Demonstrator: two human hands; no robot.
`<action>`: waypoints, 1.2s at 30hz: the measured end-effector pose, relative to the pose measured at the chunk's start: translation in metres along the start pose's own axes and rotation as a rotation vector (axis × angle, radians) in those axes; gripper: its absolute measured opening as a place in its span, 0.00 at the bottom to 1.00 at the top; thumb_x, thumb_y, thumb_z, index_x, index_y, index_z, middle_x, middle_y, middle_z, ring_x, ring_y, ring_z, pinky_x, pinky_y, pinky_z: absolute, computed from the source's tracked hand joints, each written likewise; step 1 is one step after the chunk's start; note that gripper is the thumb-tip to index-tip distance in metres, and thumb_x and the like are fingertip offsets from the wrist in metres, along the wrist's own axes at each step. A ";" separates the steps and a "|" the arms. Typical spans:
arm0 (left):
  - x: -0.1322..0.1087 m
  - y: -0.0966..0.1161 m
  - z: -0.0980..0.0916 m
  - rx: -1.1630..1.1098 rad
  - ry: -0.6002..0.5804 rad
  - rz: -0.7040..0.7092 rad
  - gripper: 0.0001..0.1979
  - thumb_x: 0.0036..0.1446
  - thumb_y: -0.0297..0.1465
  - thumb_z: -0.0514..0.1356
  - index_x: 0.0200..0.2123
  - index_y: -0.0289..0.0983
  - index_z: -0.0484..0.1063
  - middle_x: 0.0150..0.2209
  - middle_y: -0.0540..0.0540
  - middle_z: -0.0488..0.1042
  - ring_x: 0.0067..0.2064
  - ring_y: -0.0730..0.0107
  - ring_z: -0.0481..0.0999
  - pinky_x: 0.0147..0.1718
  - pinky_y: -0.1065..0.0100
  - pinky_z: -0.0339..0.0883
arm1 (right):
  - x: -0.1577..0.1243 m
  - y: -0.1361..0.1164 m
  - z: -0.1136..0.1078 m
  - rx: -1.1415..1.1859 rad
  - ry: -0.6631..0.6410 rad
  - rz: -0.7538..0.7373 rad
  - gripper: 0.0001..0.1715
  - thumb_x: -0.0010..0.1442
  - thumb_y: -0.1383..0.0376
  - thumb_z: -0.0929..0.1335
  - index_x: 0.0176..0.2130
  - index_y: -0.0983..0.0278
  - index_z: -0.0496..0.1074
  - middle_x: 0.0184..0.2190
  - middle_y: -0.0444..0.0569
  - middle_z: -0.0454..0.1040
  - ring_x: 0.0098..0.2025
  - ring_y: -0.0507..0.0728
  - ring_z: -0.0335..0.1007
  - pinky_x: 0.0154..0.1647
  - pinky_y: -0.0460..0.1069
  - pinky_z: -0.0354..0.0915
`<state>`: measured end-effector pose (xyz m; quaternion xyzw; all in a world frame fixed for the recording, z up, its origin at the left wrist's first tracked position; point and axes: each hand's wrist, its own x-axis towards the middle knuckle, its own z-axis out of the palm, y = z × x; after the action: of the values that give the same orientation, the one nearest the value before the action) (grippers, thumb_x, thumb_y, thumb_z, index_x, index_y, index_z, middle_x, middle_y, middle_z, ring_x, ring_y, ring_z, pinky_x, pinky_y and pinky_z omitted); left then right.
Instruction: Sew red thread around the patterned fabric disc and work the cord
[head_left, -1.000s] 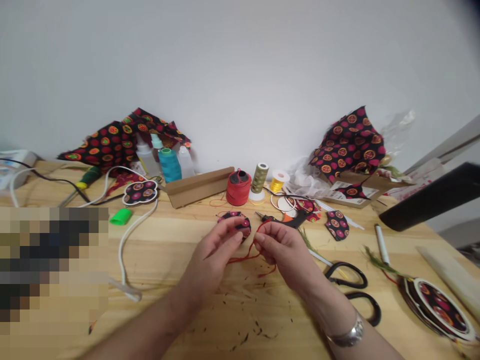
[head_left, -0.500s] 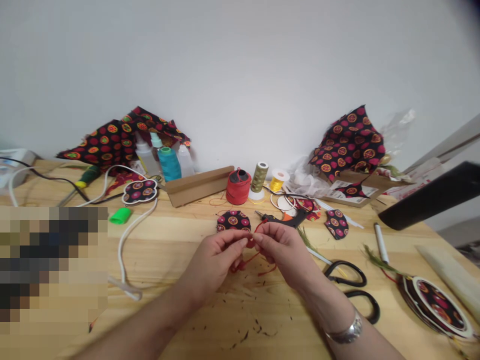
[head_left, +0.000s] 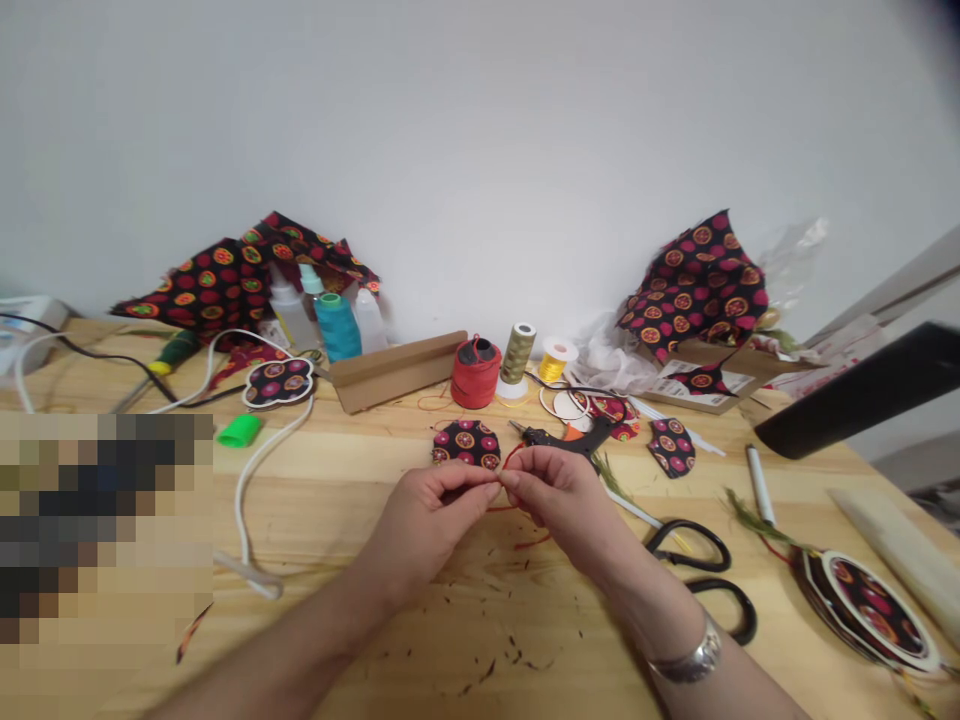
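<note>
Left hand point(head_left: 431, 530) and right hand point(head_left: 559, 500) are at center-bottom of the frame, fingertips meeting just right of center. Both are pinching a red thread point(head_left: 514, 459); the exact grip is hidden by the fingers. A loop of it rises behind the right hand, and a loose end lies on the table point(head_left: 480, 620) below the hands.

A round patterned fabric disc point(head_left: 466, 444), black with pink and gold circles, lies flat on the table, just above the left hand's fingers and apart from them. A hot glue gun point(head_left: 562, 437) lies just above the right hand. Silver bangle point(head_left: 686, 660) on right wrist.

Along the back edge, left to right: plastic bottles point(head_left: 289, 315), teal thread cone point(head_left: 338, 327), cardboard angle strip point(head_left: 394, 372), red cord spool point(head_left: 475, 372), olive thread cone point(head_left: 517, 352), gold thread spool point(head_left: 556, 362).

Upper left: bunched matching fabric point(head_left: 225, 270). Upper right: another bunch point(head_left: 697, 285). Finished fabric ornament point(head_left: 278, 382) sits left of center, near a green plastic piece point(head_left: 240, 430). Black-handled scissors point(head_left: 694, 560) are right of the hands. Larger round ornament point(head_left: 874, 610) at lower right.
</note>
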<state>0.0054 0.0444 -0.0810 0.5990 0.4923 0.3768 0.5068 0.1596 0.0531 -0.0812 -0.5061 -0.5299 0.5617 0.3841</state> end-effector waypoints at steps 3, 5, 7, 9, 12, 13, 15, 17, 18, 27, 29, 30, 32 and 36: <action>0.000 0.001 0.000 0.011 -0.007 -0.003 0.09 0.50 0.33 0.58 0.32 0.39 0.78 0.33 0.49 0.79 0.38 0.64 0.74 0.40 0.67 0.63 | 0.000 0.000 0.000 -0.038 0.011 -0.006 0.08 0.50 0.63 0.68 0.25 0.66 0.68 0.19 0.41 0.63 0.20 0.47 0.51 0.18 0.43 0.47; 0.000 0.001 0.000 0.008 -0.009 -0.001 0.09 0.50 0.33 0.58 0.31 0.39 0.78 0.32 0.49 0.79 0.37 0.65 0.74 0.39 0.67 0.63 | 0.000 0.000 0.000 -0.047 0.012 -0.007 0.08 0.50 0.64 0.68 0.25 0.66 0.69 0.19 0.42 0.64 0.20 0.47 0.52 0.19 0.43 0.49; 0.001 0.001 0.000 0.001 -0.009 -0.004 0.09 0.50 0.32 0.58 0.31 0.39 0.78 0.32 0.49 0.79 0.36 0.65 0.74 0.38 0.68 0.63 | 0.000 0.000 -0.001 -0.039 0.002 -0.008 0.07 0.50 0.64 0.68 0.24 0.66 0.69 0.19 0.42 0.65 0.21 0.48 0.54 0.20 0.43 0.50; 0.001 0.002 0.000 -0.008 -0.013 -0.026 0.08 0.50 0.32 0.58 0.31 0.39 0.78 0.32 0.49 0.79 0.36 0.65 0.74 0.38 0.68 0.63 | 0.001 0.001 -0.001 -0.028 -0.015 -0.011 0.07 0.50 0.64 0.68 0.24 0.66 0.69 0.20 0.43 0.66 0.22 0.48 0.55 0.21 0.44 0.51; 0.001 0.003 0.000 -0.027 -0.015 -0.083 0.08 0.50 0.32 0.58 0.30 0.39 0.78 0.31 0.49 0.78 0.34 0.66 0.73 0.34 0.69 0.63 | 0.000 0.001 -0.002 -0.015 -0.028 -0.017 0.07 0.50 0.64 0.68 0.25 0.66 0.69 0.20 0.42 0.66 0.21 0.48 0.54 0.21 0.44 0.50; 0.001 0.003 0.000 -0.033 -0.020 -0.098 0.08 0.50 0.32 0.58 0.30 0.39 0.78 0.30 0.50 0.78 0.33 0.67 0.73 0.33 0.69 0.62 | 0.000 0.000 -0.002 -0.012 -0.030 -0.016 0.07 0.50 0.64 0.68 0.25 0.66 0.69 0.19 0.42 0.65 0.21 0.47 0.54 0.21 0.44 0.50; 0.001 0.003 0.000 -0.049 -0.038 -0.106 0.08 0.50 0.33 0.59 0.29 0.39 0.78 0.29 0.50 0.78 0.30 0.68 0.72 0.30 0.71 0.61 | 0.000 0.000 -0.002 -0.004 -0.032 -0.009 0.07 0.50 0.64 0.68 0.24 0.66 0.68 0.19 0.41 0.64 0.20 0.47 0.52 0.20 0.43 0.49; 0.001 0.002 -0.001 -0.059 -0.052 -0.099 0.08 0.50 0.34 0.59 0.29 0.40 0.78 0.27 0.51 0.77 0.29 0.69 0.71 0.29 0.71 0.61 | 0.000 -0.001 -0.002 0.006 -0.037 -0.006 0.08 0.50 0.64 0.68 0.24 0.66 0.68 0.18 0.40 0.63 0.20 0.47 0.52 0.20 0.43 0.49; 0.001 0.001 -0.001 -0.057 -0.050 -0.093 0.08 0.49 0.34 0.59 0.29 0.40 0.78 0.26 0.51 0.77 0.29 0.69 0.71 0.29 0.71 0.61 | 0.001 -0.001 -0.002 0.011 -0.040 -0.009 0.08 0.50 0.64 0.68 0.24 0.66 0.68 0.18 0.40 0.62 0.20 0.47 0.52 0.20 0.43 0.49; 0.001 0.002 -0.001 0.012 -0.008 -0.029 0.09 0.49 0.34 0.58 0.29 0.40 0.78 0.28 0.50 0.77 0.33 0.66 0.71 0.33 0.70 0.61 | 0.001 0.000 -0.002 0.009 -0.031 -0.027 0.08 0.49 0.63 0.69 0.24 0.66 0.68 0.18 0.40 0.63 0.20 0.47 0.51 0.19 0.43 0.48; 0.000 0.004 -0.001 0.028 -0.005 -0.039 0.08 0.49 0.33 0.59 0.28 0.40 0.78 0.28 0.51 0.77 0.32 0.67 0.71 0.32 0.70 0.61 | 0.000 -0.001 -0.002 0.005 -0.033 -0.026 0.08 0.49 0.64 0.69 0.24 0.66 0.68 0.18 0.40 0.64 0.20 0.47 0.51 0.19 0.43 0.48; 0.000 0.005 -0.001 0.033 -0.002 -0.048 0.08 0.49 0.33 0.59 0.28 0.40 0.78 0.27 0.51 0.77 0.31 0.67 0.71 0.32 0.71 0.61 | 0.000 -0.001 -0.002 0.001 -0.035 -0.026 0.08 0.49 0.64 0.69 0.24 0.66 0.68 0.19 0.41 0.64 0.20 0.47 0.52 0.19 0.43 0.49; 0.000 0.006 0.000 0.034 0.000 -0.066 0.08 0.49 0.33 0.59 0.27 0.40 0.78 0.26 0.52 0.77 0.30 0.68 0.71 0.31 0.71 0.61 | 0.000 -0.002 -0.001 -0.011 -0.033 -0.024 0.08 0.49 0.63 0.69 0.25 0.66 0.69 0.19 0.41 0.65 0.20 0.47 0.53 0.19 0.43 0.49; -0.001 0.006 -0.001 0.003 0.010 -0.069 0.07 0.48 0.32 0.59 0.26 0.40 0.78 0.26 0.52 0.77 0.30 0.69 0.71 0.29 0.72 0.60 | -0.001 -0.003 0.000 -0.041 -0.031 -0.019 0.08 0.51 0.63 0.68 0.26 0.66 0.69 0.20 0.42 0.65 0.20 0.47 0.52 0.19 0.43 0.49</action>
<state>0.0057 0.0434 -0.0751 0.5805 0.5158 0.3614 0.5161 0.1593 0.0524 -0.0780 -0.4999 -0.5520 0.5549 0.3708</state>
